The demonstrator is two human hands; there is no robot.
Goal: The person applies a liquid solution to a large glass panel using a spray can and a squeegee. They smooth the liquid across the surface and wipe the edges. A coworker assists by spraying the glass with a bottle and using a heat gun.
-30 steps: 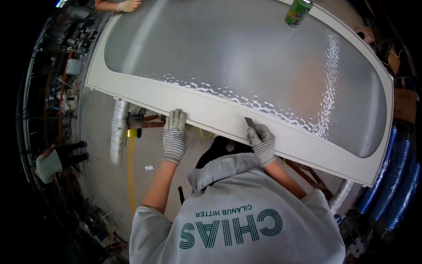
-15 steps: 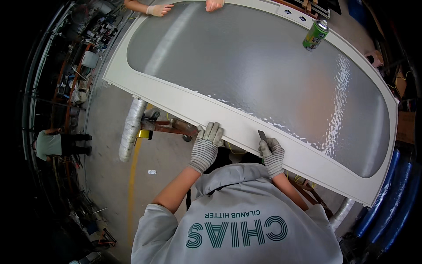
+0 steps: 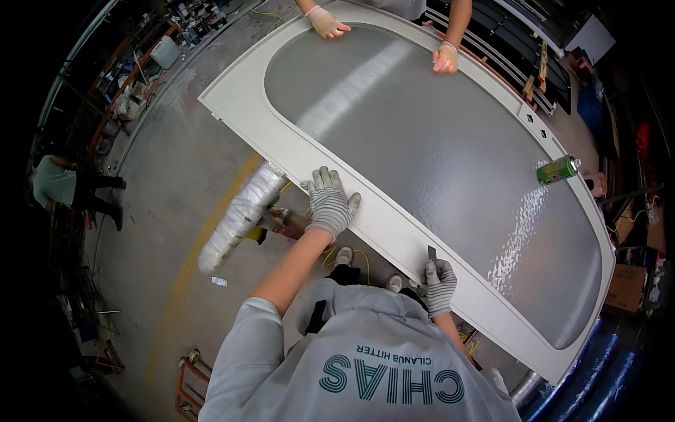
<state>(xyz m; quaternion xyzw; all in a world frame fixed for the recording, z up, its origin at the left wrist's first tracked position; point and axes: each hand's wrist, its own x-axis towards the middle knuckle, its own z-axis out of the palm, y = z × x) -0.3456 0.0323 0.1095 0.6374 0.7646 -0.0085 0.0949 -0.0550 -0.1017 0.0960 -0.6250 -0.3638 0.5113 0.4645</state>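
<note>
Door panel (image 3: 380, 225) lies flat before us, frosted glass (image 3: 436, 155) inset. Left hand (image 3: 329, 204) open, palm flat on the frame. Right hand (image 3: 439, 285) closed round a blade (image 3: 432, 252) at the glass edge. We judge: keep blade shallow, brace firmly.

Light was even and fairly bright, coming from overhead. Glare streaked the frosted glass (image 3: 436, 148) and sparkled near its right end. Fisheye bending curved straight edges; the corners were black. Focus was sharp.
</note>
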